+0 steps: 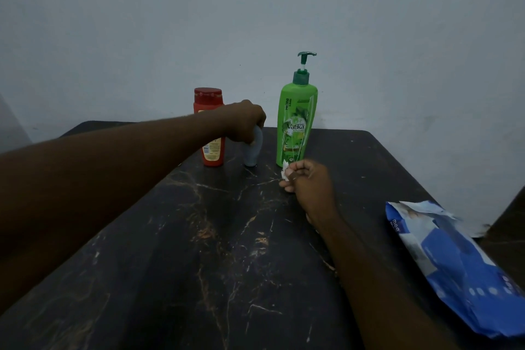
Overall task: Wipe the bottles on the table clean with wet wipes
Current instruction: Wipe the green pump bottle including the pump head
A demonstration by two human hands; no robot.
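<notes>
Left hand [247,122] grips the grey bottle [253,150] up top, looks light and tippy; right hand [309,183] pinches a limp wipe [285,172].

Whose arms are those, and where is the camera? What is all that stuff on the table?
There is no machine here, just a person. The camera sits on their head and looks down, so you see their two arms as if they were your own. There is only this one picture.

The left hand holds the top of a small grey bottle, which stands on the dark table. The right hand pinches a crumpled white wipe.

A red bottle stands partly hidden behind the left arm. A tall green pump bottle stands just beyond the right hand. The blue pack of wipes lies at the table's right edge.
</notes>
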